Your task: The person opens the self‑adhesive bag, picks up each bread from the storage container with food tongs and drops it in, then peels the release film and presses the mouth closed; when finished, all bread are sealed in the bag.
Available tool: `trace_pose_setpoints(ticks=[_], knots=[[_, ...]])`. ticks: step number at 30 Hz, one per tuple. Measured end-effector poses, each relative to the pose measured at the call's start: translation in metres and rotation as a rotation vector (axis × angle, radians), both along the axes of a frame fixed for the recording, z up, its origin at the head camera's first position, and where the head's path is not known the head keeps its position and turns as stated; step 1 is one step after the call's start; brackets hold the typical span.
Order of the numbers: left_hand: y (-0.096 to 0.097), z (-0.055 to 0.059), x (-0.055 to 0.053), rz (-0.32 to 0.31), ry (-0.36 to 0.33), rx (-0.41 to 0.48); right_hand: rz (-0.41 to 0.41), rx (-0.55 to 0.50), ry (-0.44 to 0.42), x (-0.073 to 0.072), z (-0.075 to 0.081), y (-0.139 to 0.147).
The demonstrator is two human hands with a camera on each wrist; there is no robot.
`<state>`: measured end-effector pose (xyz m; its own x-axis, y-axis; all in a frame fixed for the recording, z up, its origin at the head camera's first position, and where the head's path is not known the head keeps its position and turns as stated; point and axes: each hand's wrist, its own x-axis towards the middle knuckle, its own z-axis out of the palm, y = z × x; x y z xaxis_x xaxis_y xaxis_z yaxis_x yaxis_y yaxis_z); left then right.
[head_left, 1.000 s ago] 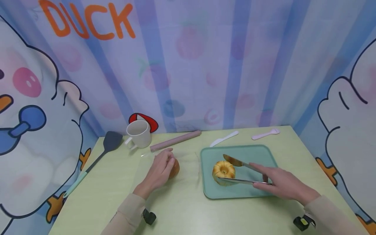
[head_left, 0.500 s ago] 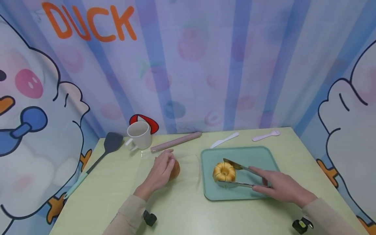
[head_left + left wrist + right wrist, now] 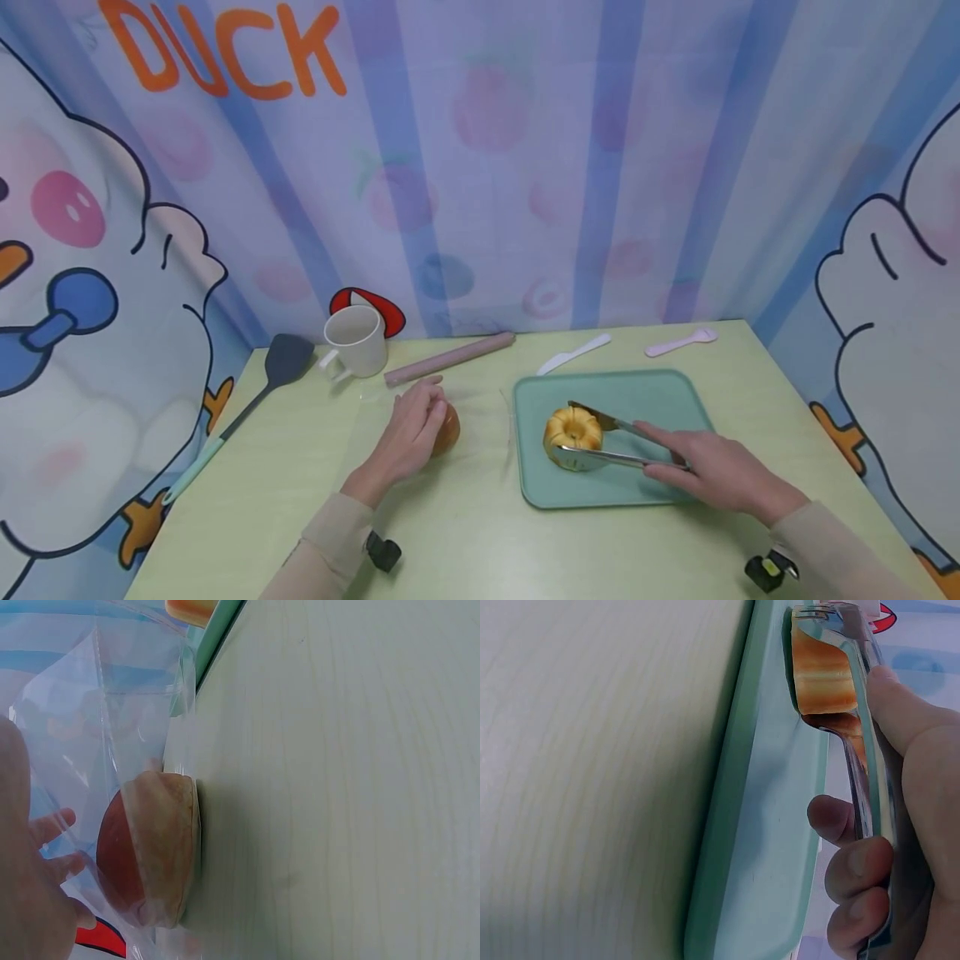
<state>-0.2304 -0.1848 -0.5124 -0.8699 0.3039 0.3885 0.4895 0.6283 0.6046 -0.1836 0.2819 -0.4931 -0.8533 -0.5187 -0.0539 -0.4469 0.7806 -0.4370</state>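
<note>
My left hand (image 3: 405, 433) lies over a clear plastic bag (image 3: 142, 682) on the table, its loosely spread fingers against the film. Inside the bag is a round brown bun (image 3: 154, 851), partly hidden by the hand in the head view. My right hand (image 3: 712, 467) grips metal tongs (image 3: 615, 457) near their middle. The tongs' two arms stand either side of a golden, ridged, ring-shaped bread (image 3: 573, 429), their tips right at its sides. That bread sits at the left part of a green tray (image 3: 652, 392).
At the back left a dark spatula (image 3: 287, 360) with a pale green handle and a white mug (image 3: 356, 342) stand near a mauve rod (image 3: 450, 358). Behind the tray lie a white plastic knife (image 3: 573, 354) and a pale pink spoon-like utensil (image 3: 681, 342). A printed curtain closes the back.
The tongs' arms have drawn closer together around the ring-shaped bread. The left hand, bag and bun have stayed in place.
</note>
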Motion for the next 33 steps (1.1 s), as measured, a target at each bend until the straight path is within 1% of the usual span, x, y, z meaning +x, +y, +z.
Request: trace_pose_setpoints(ticks=[7, 13, 19, 28, 33], knots=[[-0.001, -0.001, -0.002, -0.005, 0.019, 0.005, -0.007, 0.029, 0.042, 0.0, 0.001, -0.001], [-0.001, -0.002, -0.002, 0.003, 0.004, -0.001, -0.01, 0.035, 0.064, 0.0, 0.002, -0.001], [-0.002, -0.002, -0.001, 0.006, -0.006, 0.002, -0.011, 0.032, 0.106, -0.001, 0.004, 0.0], [0.0, -0.003, -0.001, -0.005, 0.017, 0.015, -0.034, 0.026, 0.155, -0.005, 0.01, -0.006], [0.0, -0.001, -0.001, -0.02, 0.022, 0.023, -0.03, 0.011, 0.166, -0.009, 0.016, -0.015]])
